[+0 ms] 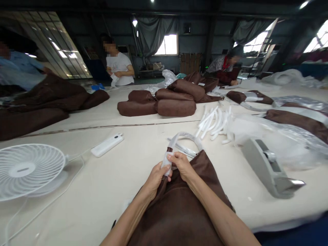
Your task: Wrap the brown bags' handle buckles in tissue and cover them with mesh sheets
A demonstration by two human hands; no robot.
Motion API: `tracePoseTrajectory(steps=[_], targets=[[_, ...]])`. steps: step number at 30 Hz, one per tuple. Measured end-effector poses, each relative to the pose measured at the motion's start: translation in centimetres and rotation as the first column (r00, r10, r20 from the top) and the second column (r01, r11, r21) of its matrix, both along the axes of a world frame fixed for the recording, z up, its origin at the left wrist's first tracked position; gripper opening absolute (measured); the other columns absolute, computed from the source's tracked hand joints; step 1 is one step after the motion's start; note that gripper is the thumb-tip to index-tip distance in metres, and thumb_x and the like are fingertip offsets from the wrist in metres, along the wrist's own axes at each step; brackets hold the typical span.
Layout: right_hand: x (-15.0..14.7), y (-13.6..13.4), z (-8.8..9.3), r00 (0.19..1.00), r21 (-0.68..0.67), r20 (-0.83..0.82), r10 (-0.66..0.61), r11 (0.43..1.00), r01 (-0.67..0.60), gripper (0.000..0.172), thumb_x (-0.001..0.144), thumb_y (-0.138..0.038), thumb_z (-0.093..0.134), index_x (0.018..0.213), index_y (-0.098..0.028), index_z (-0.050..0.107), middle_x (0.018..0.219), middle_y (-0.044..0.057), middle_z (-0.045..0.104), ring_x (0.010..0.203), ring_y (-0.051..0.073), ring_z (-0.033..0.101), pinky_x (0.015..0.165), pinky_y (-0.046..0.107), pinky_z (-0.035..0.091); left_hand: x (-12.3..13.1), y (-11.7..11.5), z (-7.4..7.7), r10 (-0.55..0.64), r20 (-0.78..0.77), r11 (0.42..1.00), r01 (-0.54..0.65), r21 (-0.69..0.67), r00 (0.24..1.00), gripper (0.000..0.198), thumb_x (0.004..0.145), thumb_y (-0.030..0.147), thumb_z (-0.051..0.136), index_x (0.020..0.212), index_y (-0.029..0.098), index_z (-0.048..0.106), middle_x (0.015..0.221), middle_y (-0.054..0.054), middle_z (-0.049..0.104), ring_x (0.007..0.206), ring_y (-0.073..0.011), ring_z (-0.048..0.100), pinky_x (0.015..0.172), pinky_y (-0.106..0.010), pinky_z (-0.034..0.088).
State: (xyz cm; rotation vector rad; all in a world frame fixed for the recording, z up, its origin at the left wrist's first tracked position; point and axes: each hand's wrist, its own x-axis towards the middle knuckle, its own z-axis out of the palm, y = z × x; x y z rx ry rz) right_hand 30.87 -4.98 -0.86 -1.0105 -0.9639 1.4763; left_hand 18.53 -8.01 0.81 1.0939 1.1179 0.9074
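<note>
A brown bag (179, 212) lies at the table's front edge, its handle arching away from me. White wrapping (175, 139) covers much of the handle. At the handle's left base, my left hand (155, 176) pinches a white wrap piece (166, 164) from the left and below. My right hand (182, 164) is closed on the same wrap piece from the right, thumb and fingers pressed together near its upper part. Both hands are close together, and the fingers hide part of the wrap and the strap under it.
A white fan (30, 171) and a white power bank (107, 145) are at left. White foam tubes (215, 123) lie beyond the handle; a grey tape dispenser (269, 167) is at right. Brown bags (176, 106) are piled farther back. Several people work around the table (102, 184).
</note>
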Motion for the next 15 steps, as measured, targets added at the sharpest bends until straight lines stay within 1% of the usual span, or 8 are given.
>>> tracePoseTrajectory(steps=[2, 4, 5, 7, 9, 11, 14, 15], targets=[[0.8, -0.4, 1.0, 0.998, 0.017, 0.063, 0.002, 1.0, -0.003, 0.037, 0.063, -0.051, 0.075, 0.06, -0.019, 0.057, 0.055, -0.004, 0.053, 0.055, 0.012, 0.049, 0.058, 0.027, 0.041, 0.1, 0.0, 0.3, -0.022, 0.005, 1.0, 0.022, 0.018, 1.0, 0.043, 0.07, 0.055, 0.073, 0.079, 0.017, 0.057, 0.061, 0.003, 0.055, 0.055, -0.012, 0.048, 0.055, -0.022, 0.04], [2.3, -1.3, 2.0, 0.989, 0.045, 0.144, -0.033, 0.999, 0.026, 0.027, 0.061, -0.041, 0.078, 0.066, -0.018, 0.064, 0.061, -0.004, 0.058, 0.061, 0.013, 0.053, 0.065, 0.028, 0.044, 0.1, 0.2, 0.1, -0.053, -0.009, 0.998, 0.053, 0.026, 0.999, 0.044, 0.068, 0.057, 0.074, 0.078, 0.017, 0.056, 0.06, 0.004, 0.054, 0.054, -0.012, 0.046, 0.053, -0.022, 0.039], [3.3, -2.0, 2.5, 0.981, 0.071, 0.184, -0.06, 0.996, 0.047, 0.024, 0.062, -0.037, 0.078, 0.074, -0.018, 0.068, 0.068, -0.003, 0.062, 0.066, 0.014, 0.056, 0.068, 0.028, 0.045, 0.0, 0.5, -0.2, -0.057, -0.07, 0.998, 0.059, 0.032, 0.996, 0.047, 0.065, 0.06, 0.075, 0.076, 0.018, 0.056, 0.058, 0.004, 0.054, 0.053, -0.0125, 0.045, 0.052, -0.022, 0.038], [6.2, -4.0, 3.4, 0.956, 0.14, 0.26, -0.132, 0.985, 0.098, 0.033, 0.066, -0.034, 0.077, 0.095, -0.021, 0.072, 0.084, -0.001, 0.068, 0.076, 0.015, 0.061, 0.074, 0.028, 0.047, -0.2, 1.3, -0.9, -0.069, -0.16, 0.996, 0.075, 0.037, 0.985, 0.051, 0.064, 0.067, 0.072, 0.072, 0.019, 0.056, 0.058, 0.003, 0.054, 0.053, -0.0137, 0.046, 0.052, -0.024, 0.039], [10.1, -6.8, 4.4, 0.907, 0.212, 0.341, -0.247, 0.96, 0.181, 0.034, 0.073, -0.036, 0.072, 0.104, -0.022, 0.071, 0.09, 0.001, 0.07, 0.08, 0.017, 0.063, 0.076, 0.029, 0.049, -0.3, 1.9, -1.5, -0.073, -0.195, 0.997, 0.076, 0.006, 0.978, 0.052, 0.064, 0.069, 0.071, 0.074, 0.02, 0.057, 0.059, 0.004, 0.055, 0.054, -0.015, 0.047, 0.05, -0.024, 0.039], [14.7, -10.0, 5.5, 0.804, 0.259, 0.44, -0.4, 0.914, 0.313, 0.025, 0.077, -0.038, 0.068, 0.095, -0.021, 0.072, 0.081, 0.001, 0.07, 0.076, 0.017, 0.063, 0.073, 0.029, 0.049, -0.4, 2.1, -1.8, -0.069, -0.182, 0.997, 0.063, -0.041, 0.981, 0.052, 0.061, 0.069, 0.073, 0.076, 0.021, 0.059, 0.061, 0.004, 0.056, 0.055, -0.0155, 0.049, 0.05, -0.024, 0.04], [22.0, -13.8, 7.2, 0.557, 0.29, 0.595, -0.58, 0.801, 0.524, 0.024, 0.075, -0.042, 0.065, 0.081, -0.021, 0.072, 0.071, 0.001, 0.068, 0.069, 0.018, 0.061, 0.067, 0.03, 0.048, -0.4, 1.9, -1.8, -0.055, -0.155, 0.994, 0.04, -0.102, 0.986, 0.058, 0.053, 0.073, 0.077, 0.077, 0.023, 0.06, 0.064, 0.006, 0.058, 0.058, -0.0148, 0.05, 0.052, -0.023, 0.041], [24.2, -14.6, 7.6, 0.501, 0.298, 0.62, -0.604, 0.772, 0.562, 0.023, 0.075, -0.042, 0.065, 0.079, -0.021, 0.072, 0.072, 0.002, 0.069, 0.071, 0.019, 0.061, 0.069, 0.031, 0.048, -0.4, 1.8, -1.7, -0.055, -0.154, 0.992, 0.037, -0.117, 0.986, 0.061, 0.051, 0.075, 0.078, 0.078, 0.024, 0.06, 0.064, 0.006, 0.058, 0.059, -0.0145, 0.05, 0.052, -0.023, 0.041]])
